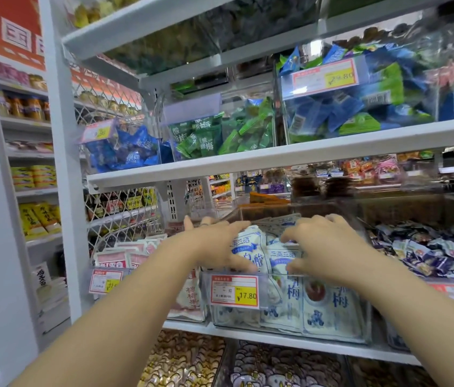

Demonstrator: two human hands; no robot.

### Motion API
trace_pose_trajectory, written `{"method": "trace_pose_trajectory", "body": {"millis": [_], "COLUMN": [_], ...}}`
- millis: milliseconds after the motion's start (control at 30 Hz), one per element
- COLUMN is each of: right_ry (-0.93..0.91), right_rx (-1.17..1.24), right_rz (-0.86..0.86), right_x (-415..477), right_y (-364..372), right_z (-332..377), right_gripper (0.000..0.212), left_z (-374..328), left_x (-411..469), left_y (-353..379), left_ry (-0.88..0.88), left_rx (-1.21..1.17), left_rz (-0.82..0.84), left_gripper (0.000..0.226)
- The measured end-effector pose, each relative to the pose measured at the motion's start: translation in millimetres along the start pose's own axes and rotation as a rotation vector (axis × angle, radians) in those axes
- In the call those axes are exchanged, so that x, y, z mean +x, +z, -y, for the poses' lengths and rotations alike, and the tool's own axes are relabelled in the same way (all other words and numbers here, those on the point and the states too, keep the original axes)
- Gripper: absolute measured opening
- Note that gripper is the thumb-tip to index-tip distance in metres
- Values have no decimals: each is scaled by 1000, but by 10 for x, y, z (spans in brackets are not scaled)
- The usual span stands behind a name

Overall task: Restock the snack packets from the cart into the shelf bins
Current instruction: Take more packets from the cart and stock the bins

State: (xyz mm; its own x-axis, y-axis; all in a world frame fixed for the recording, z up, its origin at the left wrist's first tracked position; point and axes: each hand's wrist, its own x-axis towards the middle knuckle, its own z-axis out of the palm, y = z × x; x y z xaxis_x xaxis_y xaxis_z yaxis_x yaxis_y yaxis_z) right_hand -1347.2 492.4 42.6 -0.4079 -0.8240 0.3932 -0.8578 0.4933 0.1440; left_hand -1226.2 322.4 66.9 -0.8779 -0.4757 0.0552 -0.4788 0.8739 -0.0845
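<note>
Forearms reach in; our left hand and right hand each clasp white-and-blue snack packets just behind the front edge of the clear bin, thumbs low, fingers over the tops. We judge they are being tucked upright so the print faces out.

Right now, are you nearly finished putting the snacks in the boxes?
Done: the clear bin with the 17.80 tag is already filled to its rim with white-and-blue packets. In hand: the left hand and right hand grip the top ones. Left: cannot tell, since the cart is out of view.
</note>
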Motion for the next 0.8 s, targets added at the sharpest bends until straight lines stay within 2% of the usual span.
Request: {"method": "trace_pose_trajectory", "body": {"millis": [67, 133, 200, 267, 367, 600, 700, 800], "right_ry": [-29, -36, -33, -64, -67, -51, -43, 10], "right_rx": [58, 236, 479, 538, 408, 384, 492, 742], "right_rz": [-85, -165, -145, -55, -3, 207, 283, 383], "right_x": [32, 89, 134, 169, 235, 303, 347, 335], "right_y": [7, 31, 45, 66, 105, 82, 147, 161], "right_z": [118, 206, 268, 331, 389, 382, 367, 379], "right_gripper": [52, 53, 60, 68, 61, 52, 34, 18], "left_z": [21, 14, 36, 95, 183, 225, 247, 275], "left_x": [-28, -43, -63, -98, -142, -135, -119, -126], "left_y": [17, 58, 83, 102, 136, 91, 58, 45], "left_ry": [37, 83, 97, 88, 71, 76, 74, 71], "left_rx": [-20, -91, -161, -187, -178, -140, -127, -151], "left_rz": [-37, -147, -261, -303, -286, -298, -277, -260], "left_gripper": [99, 93, 79, 64, 48, 41, 39, 39]}}
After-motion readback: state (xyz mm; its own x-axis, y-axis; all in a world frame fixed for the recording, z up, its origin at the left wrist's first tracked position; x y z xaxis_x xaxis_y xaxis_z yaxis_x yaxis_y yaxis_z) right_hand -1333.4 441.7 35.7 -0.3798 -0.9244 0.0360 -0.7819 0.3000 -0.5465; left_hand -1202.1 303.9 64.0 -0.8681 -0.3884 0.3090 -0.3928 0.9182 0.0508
